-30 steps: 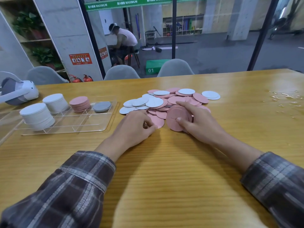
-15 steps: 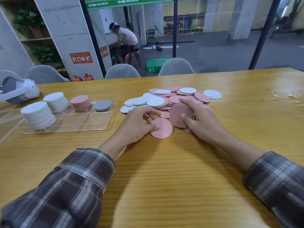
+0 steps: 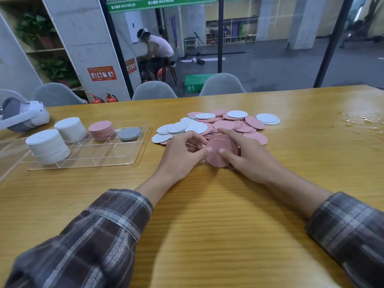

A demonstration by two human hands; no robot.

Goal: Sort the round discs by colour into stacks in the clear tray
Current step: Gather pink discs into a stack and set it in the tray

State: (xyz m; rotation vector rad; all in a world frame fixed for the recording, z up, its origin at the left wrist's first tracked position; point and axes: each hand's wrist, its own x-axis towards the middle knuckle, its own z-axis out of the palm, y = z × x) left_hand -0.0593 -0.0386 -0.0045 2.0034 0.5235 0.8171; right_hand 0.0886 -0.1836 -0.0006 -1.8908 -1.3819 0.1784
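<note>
A loose pile of pink and white discs [image 3: 224, 123] lies on the wooden table past my hands. My right hand [image 3: 247, 159] grips a tilted bunch of pink discs [image 3: 218, 154] at the pile's near edge. My left hand [image 3: 182, 154] has its thumb on the front pink disc of that bunch, fingers curled behind it. The clear tray [image 3: 116, 156] at the left holds two tall white stacks [image 3: 48, 145], a pink stack [image 3: 101, 130] and a low grey stack [image 3: 129, 134].
A white headset [image 3: 22, 115] lies at the far left table edge. Wet spots or clear scraps [image 3: 361, 121] glint at the right. Grey chairs [image 3: 153, 90] line the far side, and a seated person is behind the glass.
My left hand slid a single pink disc out of the pile, then brought it against the bunch in my right hand. Both hands now meet on that bunch.
</note>
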